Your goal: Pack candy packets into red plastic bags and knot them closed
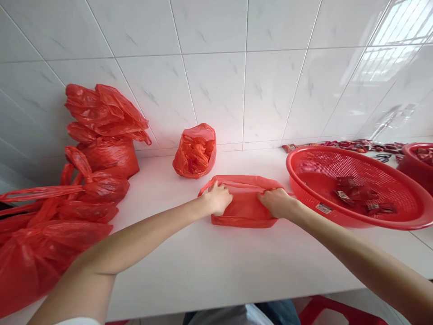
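Note:
A thin red plastic bag (248, 205) lies on the white table in front of me, its mouth spread between my hands. My left hand (219, 198) is closed on the bag's left side, near a handle loop. On the right side, my right hand (278, 201) grips the bag's edge, just left of the large red basket. The bag looks flat, and nothing can be made out inside it. Behind it stands a small open red bag (195, 152) stuffed with crumpled red plastic.
Filled, tied red bags (111, 155) are piled along the left. At right, a perforated red basket (324, 174) holds some dark red packets (361, 194). More packets (352, 145) lie along the tiled wall, beside another red container (417, 164). A red stool (338, 309) is below the table edge.

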Action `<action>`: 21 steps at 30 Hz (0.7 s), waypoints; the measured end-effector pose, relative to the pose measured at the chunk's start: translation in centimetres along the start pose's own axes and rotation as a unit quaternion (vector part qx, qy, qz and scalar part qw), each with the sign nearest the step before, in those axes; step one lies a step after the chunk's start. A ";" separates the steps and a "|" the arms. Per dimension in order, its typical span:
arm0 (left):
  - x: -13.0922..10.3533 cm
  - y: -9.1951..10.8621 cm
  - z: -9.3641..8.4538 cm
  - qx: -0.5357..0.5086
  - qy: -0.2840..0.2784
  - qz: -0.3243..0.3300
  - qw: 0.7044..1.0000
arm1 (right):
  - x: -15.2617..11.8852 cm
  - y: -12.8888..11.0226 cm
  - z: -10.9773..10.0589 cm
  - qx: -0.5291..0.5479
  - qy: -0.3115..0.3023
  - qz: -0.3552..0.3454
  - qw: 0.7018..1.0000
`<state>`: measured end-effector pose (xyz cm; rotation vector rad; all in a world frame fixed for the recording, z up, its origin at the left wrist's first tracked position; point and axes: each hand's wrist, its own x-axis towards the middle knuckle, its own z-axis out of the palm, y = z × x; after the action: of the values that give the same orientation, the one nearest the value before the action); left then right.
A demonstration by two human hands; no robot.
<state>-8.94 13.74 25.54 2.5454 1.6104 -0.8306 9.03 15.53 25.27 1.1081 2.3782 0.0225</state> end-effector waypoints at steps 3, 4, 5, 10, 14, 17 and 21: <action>0.5 -0.4 0.6 -0.011 -0.030 0.000 0.999 | 0.4 0.6 0.4 0.008 -0.020 0.008 1.000; 0.6 -0.5 0.6 -0.014 -0.039 0.000 0.999 | 0.4 0.7 0.5 0.010 -0.022 0.008 1.000; 0.7 -0.5 0.6 -0.016 -0.047 0.000 0.999 | 0.5 0.8 0.5 0.011 -0.023 0.009 1.000; 0.8 -0.3 0.2 -0.025 -0.070 -0.004 0.997 | 0.3 0.6 0.1 0.017 -0.015 -0.002 1.000; 1.0 -0.1 -0.2 -0.018 -0.085 -0.010 0.996 | -1.2 -0.2 -0.9 0.040 0.056 -0.075 0.995; 1.2 -0.2 -0.5 -0.013 -0.087 -0.011 0.996 | -3.4 0.5 -2.0 0.125 0.144 -0.170 0.967; 0.6 -1.2 -1.6 -0.038 -0.065 0.023 0.997 | -6.8 5.6 -2.7 0.281 0.254 -0.117 0.918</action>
<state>-9.07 15.27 26.98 2.4140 1.5090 -0.8931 15.41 14.85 31.90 1.1483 3.0915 -0.5534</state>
